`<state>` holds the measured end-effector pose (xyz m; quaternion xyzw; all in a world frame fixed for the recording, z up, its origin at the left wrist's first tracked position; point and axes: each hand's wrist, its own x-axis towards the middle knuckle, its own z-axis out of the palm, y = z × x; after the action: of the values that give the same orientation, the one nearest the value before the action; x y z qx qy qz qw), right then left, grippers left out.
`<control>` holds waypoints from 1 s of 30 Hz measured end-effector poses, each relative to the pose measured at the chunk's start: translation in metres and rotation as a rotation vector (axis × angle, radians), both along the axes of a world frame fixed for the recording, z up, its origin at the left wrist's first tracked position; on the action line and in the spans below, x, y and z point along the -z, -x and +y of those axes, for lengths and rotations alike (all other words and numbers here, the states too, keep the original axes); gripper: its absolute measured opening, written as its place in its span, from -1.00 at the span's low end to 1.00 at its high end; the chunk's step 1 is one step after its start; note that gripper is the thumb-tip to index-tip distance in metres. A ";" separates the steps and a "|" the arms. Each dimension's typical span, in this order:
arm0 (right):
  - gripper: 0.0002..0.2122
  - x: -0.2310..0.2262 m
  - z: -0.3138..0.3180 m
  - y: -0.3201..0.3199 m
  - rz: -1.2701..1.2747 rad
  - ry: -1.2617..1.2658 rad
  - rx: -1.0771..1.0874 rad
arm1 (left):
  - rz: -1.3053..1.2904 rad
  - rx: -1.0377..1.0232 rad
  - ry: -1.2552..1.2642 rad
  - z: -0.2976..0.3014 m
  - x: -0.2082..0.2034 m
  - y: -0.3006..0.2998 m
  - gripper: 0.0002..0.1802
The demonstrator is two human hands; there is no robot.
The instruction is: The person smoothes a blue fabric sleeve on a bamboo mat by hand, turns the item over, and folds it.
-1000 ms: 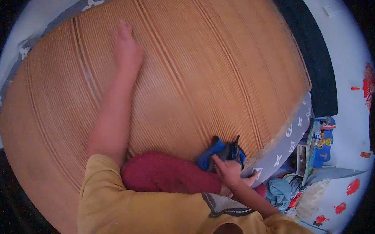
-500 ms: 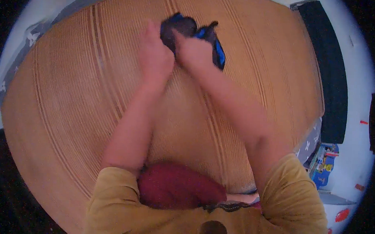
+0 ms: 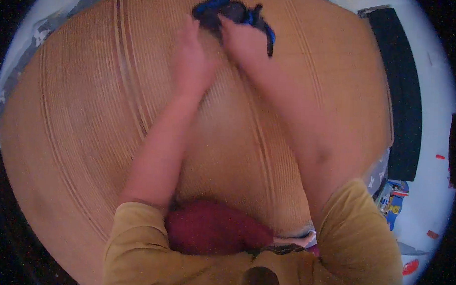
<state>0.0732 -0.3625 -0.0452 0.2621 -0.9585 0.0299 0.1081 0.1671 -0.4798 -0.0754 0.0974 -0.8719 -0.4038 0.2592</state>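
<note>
A small black and blue item (image 3: 231, 11), soft-looking with strap-like parts, is at the top middle above the brown striped mat. Its kind cannot be made out. My right hand (image 3: 245, 41) is closed around its lower right part, the thumb side turned toward its middle. Beside its lower left edge is my left hand (image 3: 193, 63), with the fingers pointing up toward the item. Motion smears those fingers, so whether they grip the edge is unclear.
The ribbed brown mat (image 3: 89, 87) spreads under my arms, with a patterned grey cloth (image 3: 41, 33) showing past its far left edge. A long dark panel (image 3: 403, 98) lines the right side. Colourful packages (image 3: 394, 201) stand at the lower right by a pale wall (image 3: 429, 200).
Both hands and the black and blue item have moved up, farther from my body. The left hand's fingers now sit a little lower against the item's edge.
</note>
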 end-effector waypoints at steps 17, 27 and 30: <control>-0.57 -0.084 0.171 -0.214 -1.203 2.137 0.260 | 0.132 0.036 0.079 -0.016 0.033 0.024 -0.15; -0.51 -0.107 0.225 -0.282 -0.391 0.164 0.513 | 0.110 -0.027 0.219 -0.016 0.012 0.006 -0.32; -0.46 -0.064 0.230 -0.336 -0.220 0.022 0.273 | -0.012 0.000 0.173 0.005 -0.018 0.002 -0.36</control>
<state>0.4090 -0.1328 0.0191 0.1236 -0.9908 0.0538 0.0082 0.1654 -0.4753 -0.0572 0.0772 -0.9051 -0.3266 0.2612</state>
